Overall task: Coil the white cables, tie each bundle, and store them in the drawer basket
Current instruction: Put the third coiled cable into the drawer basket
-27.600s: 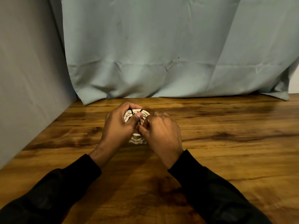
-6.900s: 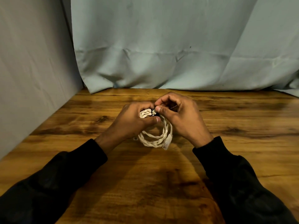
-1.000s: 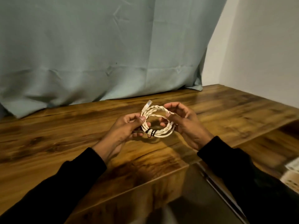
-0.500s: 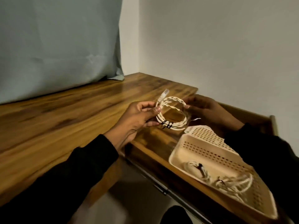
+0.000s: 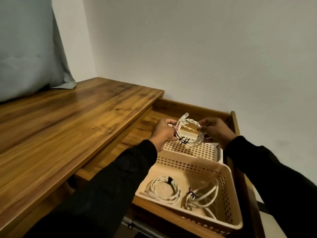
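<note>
Two tied white cable coils point(image 5: 163, 189) already lie in the near beige perforated plastic basket point(image 5: 192, 167) inside the open wooden drawer point(image 5: 233, 121). Left hand point(image 5: 163, 133) and right hand point(image 5: 215, 130) pinch a third tied braided white cable coil point(image 5: 188, 132) above the far basket; in my judgement only placing it remains.

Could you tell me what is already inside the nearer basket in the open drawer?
Two tied white cable coils lie in the nearer basket: one at left, one at right. Its near wall hides part of the floor.
</note>
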